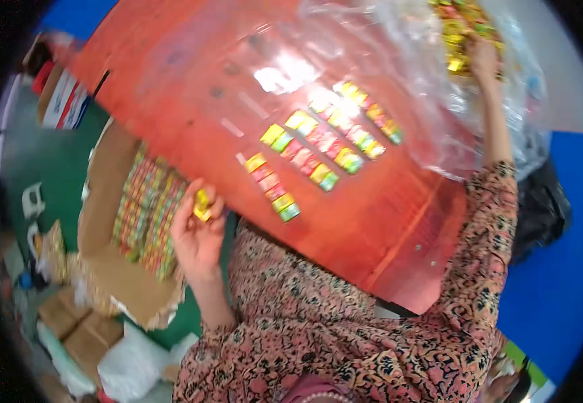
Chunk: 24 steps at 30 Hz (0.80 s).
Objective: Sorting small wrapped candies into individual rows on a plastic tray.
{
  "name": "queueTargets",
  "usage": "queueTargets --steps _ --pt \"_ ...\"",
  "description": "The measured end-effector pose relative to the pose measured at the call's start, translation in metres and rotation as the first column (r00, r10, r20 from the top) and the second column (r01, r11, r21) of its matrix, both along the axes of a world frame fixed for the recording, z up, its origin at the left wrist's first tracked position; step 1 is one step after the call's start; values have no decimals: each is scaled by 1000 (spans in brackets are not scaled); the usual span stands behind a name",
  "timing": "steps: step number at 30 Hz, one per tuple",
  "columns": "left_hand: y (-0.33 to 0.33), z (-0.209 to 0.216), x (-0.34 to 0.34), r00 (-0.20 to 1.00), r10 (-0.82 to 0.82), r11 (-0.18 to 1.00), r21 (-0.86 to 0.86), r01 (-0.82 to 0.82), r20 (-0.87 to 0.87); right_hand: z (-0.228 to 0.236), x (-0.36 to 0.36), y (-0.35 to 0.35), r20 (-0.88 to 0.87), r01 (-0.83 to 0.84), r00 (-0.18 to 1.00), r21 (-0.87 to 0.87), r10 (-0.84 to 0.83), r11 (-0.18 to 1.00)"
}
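Two containers of wrapped pieces stand around the red table (372, 235), on opposite sides. At 9 o'clock is an open cardboard box (100, 178), and inside it lie small colourful pieces (137, 208), packed densely in lines. At 2 o'clock a clear plastic bag (449, 134) is spread on the table, and it contains loose, mostly yellow pieces (456, 54). The right hand (484, 60) reaches into this bag, with its fingers at the pieces; whether they are grasping one, I cannot tell. The left hand (199, 232), between 8 and 9 o'clock, is near the box and pinches a yellow wrapped piece (202, 205) (it is a little blurred) in its fingertips. Near the centre, toward 12 o'clock, five slanting rows of pieces (308, 158) lie on the table. A black bag (540, 215) is at 3 o'clock; its content is hidden.
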<state>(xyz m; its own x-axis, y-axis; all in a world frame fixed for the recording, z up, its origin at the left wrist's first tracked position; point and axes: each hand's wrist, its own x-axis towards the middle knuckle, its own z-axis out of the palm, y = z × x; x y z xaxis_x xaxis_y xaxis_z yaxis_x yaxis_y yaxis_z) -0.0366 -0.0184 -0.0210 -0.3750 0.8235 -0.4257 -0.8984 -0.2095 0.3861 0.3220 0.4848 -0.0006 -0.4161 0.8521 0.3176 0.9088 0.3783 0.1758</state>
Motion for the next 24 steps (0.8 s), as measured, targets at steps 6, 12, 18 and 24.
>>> queueTargets --steps 6,12,18,24 --pt "3 -6 7 1000 -5 999 -31 5 -2 -6 -4 4 170 -87 983 63 75 994" --pt "12 11 28 906 -147 930 -368 -11 -397 39 -40 -69 -581 -85 805 94 124 992" --pt "7 7 42 723 -329 901 -430 48 -608 54 -158 -231 -810 -784 500 -272 307 559" --pt "19 2 54 386 -380 905 -424 -33 -841 9 -219 -294 -719 -866 499 -396 485 304"
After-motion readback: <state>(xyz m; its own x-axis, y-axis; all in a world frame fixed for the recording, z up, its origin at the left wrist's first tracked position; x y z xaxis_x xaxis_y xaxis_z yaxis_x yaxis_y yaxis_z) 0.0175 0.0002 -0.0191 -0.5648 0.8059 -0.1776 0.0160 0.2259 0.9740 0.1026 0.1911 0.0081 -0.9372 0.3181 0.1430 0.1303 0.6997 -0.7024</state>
